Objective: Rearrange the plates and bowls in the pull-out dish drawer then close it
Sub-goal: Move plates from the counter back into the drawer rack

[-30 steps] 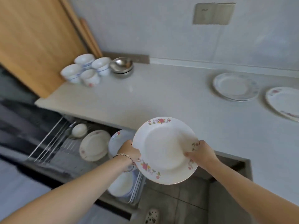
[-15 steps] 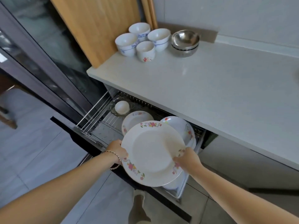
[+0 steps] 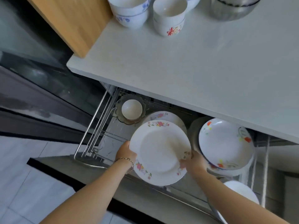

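Drawer (image 3: 90,143) is pulled out under the white stone-look counter (image 3: 178,70), with chrome wire rails on its left side and a grey tray floor.

Back left in the drawer, a small bowl (image 3: 131,109), plain white and round, sits inside a scalloped glass dish (image 3: 119,118). The rear plate (image 3: 163,116) has a floral rim and is mostly hidden behind the held plate. In the right section are deep bowls (image 3: 226,143), glossy white with red-orange flower prints, stacked and tilted. They crowd the right hand's side; cannot tell if they touch it. A white plate (image 3: 241,193) shows at lower right, partly behind the right forearm.

At the counter's far edge, all cropped: a blue bowl (image 3: 129,12), flower bowls (image 3: 169,18) stacked, and a ribbed steel bowl (image 3: 231,8). A wood board (image 3: 69,20) stands at the counter's left end. The floor (image 3: 24,175) is pale tile.

Plate (image 3: 160,152) is round glossy white ceramic with a pink-flower rim, over the drawer's middle, face tilted toward the camera. Cannot tell if it rests on anything. Left hand (image 3: 125,153) grips the left rim, with a bead bracelet (image 3: 126,160) on the wrist. Right hand (image 3: 194,162) grips the lower right rim, fingers curled over the edge.
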{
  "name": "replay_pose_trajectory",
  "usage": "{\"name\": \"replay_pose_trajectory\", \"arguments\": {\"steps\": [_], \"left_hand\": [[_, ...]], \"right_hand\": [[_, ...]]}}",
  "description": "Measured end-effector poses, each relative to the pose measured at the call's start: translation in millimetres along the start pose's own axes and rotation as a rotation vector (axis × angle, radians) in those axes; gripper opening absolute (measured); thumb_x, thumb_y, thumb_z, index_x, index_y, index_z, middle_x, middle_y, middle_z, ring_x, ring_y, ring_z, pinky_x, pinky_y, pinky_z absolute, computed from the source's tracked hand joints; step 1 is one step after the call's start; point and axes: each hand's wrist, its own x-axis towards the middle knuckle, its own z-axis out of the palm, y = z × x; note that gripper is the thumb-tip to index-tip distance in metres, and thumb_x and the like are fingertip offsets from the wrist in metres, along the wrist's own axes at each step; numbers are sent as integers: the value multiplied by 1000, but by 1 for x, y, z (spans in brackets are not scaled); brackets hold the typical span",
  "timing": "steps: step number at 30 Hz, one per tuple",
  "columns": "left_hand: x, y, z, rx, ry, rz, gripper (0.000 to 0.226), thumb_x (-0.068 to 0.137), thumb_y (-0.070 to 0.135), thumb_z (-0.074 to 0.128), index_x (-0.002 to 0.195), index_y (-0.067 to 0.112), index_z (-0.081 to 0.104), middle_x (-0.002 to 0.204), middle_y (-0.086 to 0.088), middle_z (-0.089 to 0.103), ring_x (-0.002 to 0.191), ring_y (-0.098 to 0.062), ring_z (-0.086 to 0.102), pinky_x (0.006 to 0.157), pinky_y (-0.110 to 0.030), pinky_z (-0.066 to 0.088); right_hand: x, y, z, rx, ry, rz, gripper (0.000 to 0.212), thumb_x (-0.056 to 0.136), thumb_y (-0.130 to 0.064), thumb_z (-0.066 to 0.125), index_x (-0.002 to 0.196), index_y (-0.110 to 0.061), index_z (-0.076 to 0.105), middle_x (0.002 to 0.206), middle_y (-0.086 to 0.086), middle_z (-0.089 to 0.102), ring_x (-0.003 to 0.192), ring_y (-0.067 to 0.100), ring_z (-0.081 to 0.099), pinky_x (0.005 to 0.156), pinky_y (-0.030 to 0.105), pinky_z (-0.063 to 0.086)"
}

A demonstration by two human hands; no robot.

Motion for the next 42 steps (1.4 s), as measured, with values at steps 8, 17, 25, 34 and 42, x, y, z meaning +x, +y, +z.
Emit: {"name": "replay_pose_trajectory", "arguments": {"steps": [8, 17, 25, 34, 42], "left_hand": [[112, 8, 28, 84, -22, 15, 39, 85, -2, 48, 121, 9, 57, 123, -9, 63, 115, -28, 59, 92, -30, 48], [143, 29, 49, 150, 9, 133, 56, 81, -4, 47, 132, 18, 50, 130, -13, 55, 116, -33, 57, 99, -41, 49], [125, 34, 59, -259, 30, -58, 49, 93, 11, 44, 142, 9, 37, 144, -11, 46, 129, -29, 47, 101, -34, 38], [129, 25, 54, -437, -63, -176, 36, 90, 10, 51, 125, 3, 56, 113, -14, 61, 84, -24, 51, 64, -23, 44], [94, 27, 53, 10, 24, -188, 51, 89, 15, 50, 136, 1, 37, 137, -20, 47, 119, -37, 52, 97, -43, 45]], "right_hand": [[82, -11, 57, 175, 220, 171, 38, 79, -5, 62, 116, -6, 61, 110, 18, 66, 105, 33, 60, 75, 29, 46], [101, -12, 78, 231, 408, 257, 40, 88, -4, 50, 128, -5, 51, 133, 18, 44, 118, 36, 48, 89, 31, 48], [103, -20, 81, 492, 326, 263, 46, 77, -8, 61, 121, -11, 48, 126, 14, 50, 95, 28, 60, 92, 47, 51], [104, -22, 80, 632, 320, 267, 39, 73, -3, 50, 111, -12, 50, 103, 9, 61, 86, 35, 64, 79, 39, 51], [70, -10, 56, 268, 3, 210, 45, 89, -10, 49, 133, -6, 40, 113, 15, 61, 89, 25, 59, 71, 26, 40]]}}
